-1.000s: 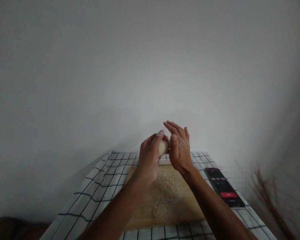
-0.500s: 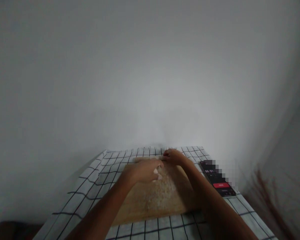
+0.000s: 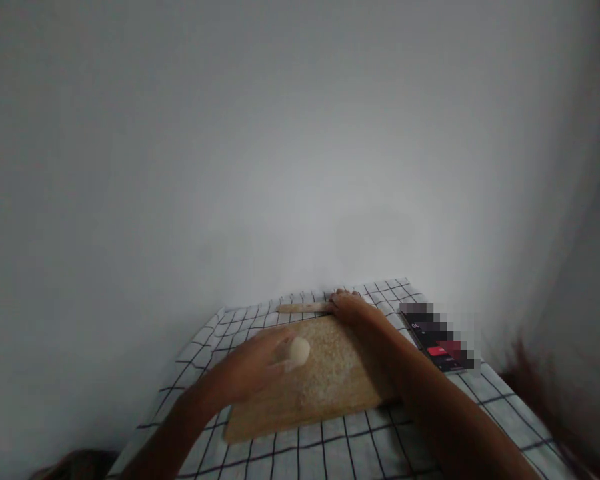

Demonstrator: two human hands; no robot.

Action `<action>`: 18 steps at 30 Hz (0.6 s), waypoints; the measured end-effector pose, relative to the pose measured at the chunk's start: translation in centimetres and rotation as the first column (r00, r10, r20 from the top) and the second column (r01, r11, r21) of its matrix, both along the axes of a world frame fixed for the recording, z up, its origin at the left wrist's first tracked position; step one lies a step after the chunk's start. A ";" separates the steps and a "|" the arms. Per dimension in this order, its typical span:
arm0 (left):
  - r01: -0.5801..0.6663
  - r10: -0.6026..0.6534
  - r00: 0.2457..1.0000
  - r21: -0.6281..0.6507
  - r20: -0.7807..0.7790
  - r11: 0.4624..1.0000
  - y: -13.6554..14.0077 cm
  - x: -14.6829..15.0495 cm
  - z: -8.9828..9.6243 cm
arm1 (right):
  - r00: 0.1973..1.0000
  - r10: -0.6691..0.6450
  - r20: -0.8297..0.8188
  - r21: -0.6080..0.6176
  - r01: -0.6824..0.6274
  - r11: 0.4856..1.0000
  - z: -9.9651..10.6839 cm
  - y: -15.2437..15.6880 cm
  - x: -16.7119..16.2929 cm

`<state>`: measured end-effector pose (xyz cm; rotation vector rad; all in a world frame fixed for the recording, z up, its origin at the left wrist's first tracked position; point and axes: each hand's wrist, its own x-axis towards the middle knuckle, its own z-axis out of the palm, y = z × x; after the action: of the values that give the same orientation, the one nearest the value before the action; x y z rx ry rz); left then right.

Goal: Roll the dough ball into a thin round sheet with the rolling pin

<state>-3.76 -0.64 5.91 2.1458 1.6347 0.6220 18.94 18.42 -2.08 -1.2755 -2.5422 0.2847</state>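
Note:
A round, pale piece of dough shows at the fingertips of my left hand, above the left-middle of the wooden board. My left fingers and thumb curl about the dough, a little smeared by motion. At the board's far edge my right hand is closed over the right end of a wooden rolling pin. The pin's left part sticks out beyond my fingers; its right end is hidden under the hand. White flour dusts the middle of the board.
A black-and-white checked cloth covers the table under the board. To the right lies a phone, partly pixelated, with a red button on its screen. A plain pale wall rises behind the table.
My left hand has moved left and turned, so the dough now shows at its fingertips. My right hand lies over the rolling pin's end. The whole view has shifted slightly.

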 end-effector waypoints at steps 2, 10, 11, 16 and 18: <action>0.024 -0.024 1.000 0.040 0.008 0.999 -0.9 0.4 -1.8 | 0.999 0.003 -0.034 0.002 -0.003 1.000 -0.1 0.2 0.2; -0.050 0.046 0.999 0.206 0.026 0.977 0.1 3.6 -3.3 | 0.954 -0.123 -0.273 0.044 0.140 0.989 1.1 0.1 2.0; -0.060 0.055 0.998 0.225 0.027 0.973 0.1 3.9 -3.6 | 0.940 -0.135 -0.313 0.046 0.157 0.987 1.5 -0.1 2.1; -0.041 0.022 0.995 0.193 0.099 0.980 0.5 4.1 -6.1 | 0.867 -0.151 -0.475 0.025 0.184 0.983 4.4 -0.7 1.8; -0.048 0.021 0.982 0.139 0.187 0.989 0.9 3.9 -6.5 | 0.852 -0.128 -0.508 0.024 0.162 0.986 5.8 -1.0 1.5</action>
<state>0.09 0.22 -0.60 2.0885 1.5725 0.9464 20.44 17.47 3.71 -1.1727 -1.9839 0.4341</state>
